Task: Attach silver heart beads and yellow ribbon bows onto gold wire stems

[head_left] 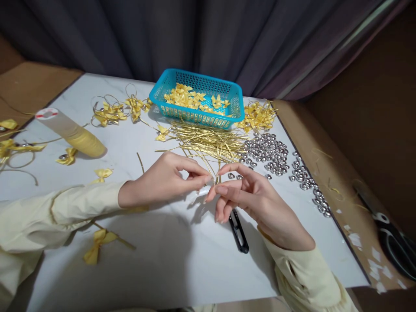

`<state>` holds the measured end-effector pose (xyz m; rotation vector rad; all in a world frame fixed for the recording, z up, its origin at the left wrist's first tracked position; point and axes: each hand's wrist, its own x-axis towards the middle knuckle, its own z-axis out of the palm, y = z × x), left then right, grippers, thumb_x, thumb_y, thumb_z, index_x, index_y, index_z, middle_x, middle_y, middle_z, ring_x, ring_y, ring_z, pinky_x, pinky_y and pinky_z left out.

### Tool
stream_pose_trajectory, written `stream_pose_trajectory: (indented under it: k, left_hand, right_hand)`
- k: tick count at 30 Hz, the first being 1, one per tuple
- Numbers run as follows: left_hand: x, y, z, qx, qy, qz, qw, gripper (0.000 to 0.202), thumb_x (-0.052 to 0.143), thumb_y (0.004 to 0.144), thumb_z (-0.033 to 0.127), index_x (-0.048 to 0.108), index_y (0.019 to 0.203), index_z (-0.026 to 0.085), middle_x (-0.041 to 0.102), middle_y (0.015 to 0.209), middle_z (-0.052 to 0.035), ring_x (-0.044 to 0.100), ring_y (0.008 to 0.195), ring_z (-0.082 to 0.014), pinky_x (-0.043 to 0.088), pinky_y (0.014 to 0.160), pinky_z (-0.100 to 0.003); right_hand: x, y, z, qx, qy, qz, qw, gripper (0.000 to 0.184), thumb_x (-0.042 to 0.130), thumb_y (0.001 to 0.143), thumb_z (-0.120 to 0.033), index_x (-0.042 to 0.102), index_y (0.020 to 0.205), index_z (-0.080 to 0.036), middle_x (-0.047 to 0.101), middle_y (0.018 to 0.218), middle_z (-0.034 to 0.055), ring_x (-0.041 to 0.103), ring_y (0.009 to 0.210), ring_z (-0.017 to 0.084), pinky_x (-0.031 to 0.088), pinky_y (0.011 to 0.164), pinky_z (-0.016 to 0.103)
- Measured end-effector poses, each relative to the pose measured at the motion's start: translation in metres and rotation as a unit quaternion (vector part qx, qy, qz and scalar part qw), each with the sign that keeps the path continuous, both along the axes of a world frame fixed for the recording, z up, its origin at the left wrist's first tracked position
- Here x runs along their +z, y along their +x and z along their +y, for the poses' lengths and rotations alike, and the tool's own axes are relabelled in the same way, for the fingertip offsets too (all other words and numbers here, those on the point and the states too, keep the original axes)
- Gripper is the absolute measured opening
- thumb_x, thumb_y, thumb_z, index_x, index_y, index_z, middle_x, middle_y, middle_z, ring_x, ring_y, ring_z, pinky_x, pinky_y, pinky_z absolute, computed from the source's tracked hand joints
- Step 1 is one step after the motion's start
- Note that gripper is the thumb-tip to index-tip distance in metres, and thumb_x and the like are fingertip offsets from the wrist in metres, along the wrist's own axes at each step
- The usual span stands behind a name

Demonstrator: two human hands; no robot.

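Bows point(6, 149) of yellow ribbon lie at 9 o'clock from my fingertips, probably put there because their cord tails need room. Between 9 and 10, a pale cylinder point(81, 136), yellow lower down, stands apart, likely where my sleeve won't knock it. A single bow point(99, 240) rests at 8 o'clock on the white tabletop point(221, 277). My left hand point(169, 177) has its grip pinched on gold cord point(214, 177) at the centre, presumably because anything so thin needs a fingertip hold. At 12 o'clock, a blue basket point(155, 99) corrals loose bows; just this side, gold strands point(208, 141) lie bunched, perhaps for easy picking. Black snips point(242, 240) sit at 5 o'clock, near my hands, handy. My right hand point(256, 195) curves its fingers around the cord, seemingly to steady it; whether that grip grasps anything, I cannot tell. Silver beads point(271, 151) spread at 2 o'clock, maybe so single ones separate easily. Scissors point(394, 240) lie at 4 o'clock on the brown edge, out of my way.
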<state>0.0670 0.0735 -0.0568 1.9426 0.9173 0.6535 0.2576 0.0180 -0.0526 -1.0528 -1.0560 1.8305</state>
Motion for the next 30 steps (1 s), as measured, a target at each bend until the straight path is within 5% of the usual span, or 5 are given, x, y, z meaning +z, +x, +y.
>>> stream_pose_trajectory:
  k: [7, 21, 30]
  left_hand:
    - [0.0005, 0.0006, -0.0009, 0.000, 0.021, -0.009, 1.000, 0.016, 0.062, 0.080, 0.016, 0.076, 0.071, 0.017, 0.072, 0.065, 0.0011, 0.059, 0.060, -0.0097, 0.044, 0.057, -0.017]
    - [-0.0046, 0.0003, -0.0048, -0.049, 0.210, -0.061, 0.975, 0.022, 0.058, 0.085, 0.014, 0.073, 0.069, 0.019, 0.068, 0.061, -0.0010, 0.054, 0.055, -0.0109, 0.046, 0.063, -0.025]
    - [-0.0019, -0.0013, -0.0027, -0.014, 0.188, -0.027, 0.982, 0.022, 0.056, 0.086, 0.021, 0.074, 0.075, 0.021, 0.069, 0.063, -0.0017, 0.054, 0.055, -0.0124, 0.044, 0.063, -0.027]
  right_hand:
    - [0.0019, -0.0004, 0.0010, -0.014, -0.010, -0.002, 1.000, 0.017, 0.061, 0.087, -0.018, 0.048, 0.098, -0.020, 0.071, 0.076, 0.0027, 0.067, 0.056, 0.013, 0.055, 0.054, 0.023]
    - [0.0018, -0.0011, 0.0016, -0.007, 0.000, 0.007, 1.000, 0.021, 0.070, 0.083, -0.021, 0.050, 0.091, -0.020, 0.072, 0.071, 0.0012, 0.061, 0.047, 0.009, 0.052, 0.047, 0.019]
    - [0.0034, 0.0004, -0.0008, -0.005, -0.001, -0.001, 1.000, 0.020, 0.071, 0.082, -0.020, 0.052, 0.090, -0.020, 0.074, 0.071, 0.0027, 0.061, 0.043, 0.010, 0.048, 0.044, 0.019]
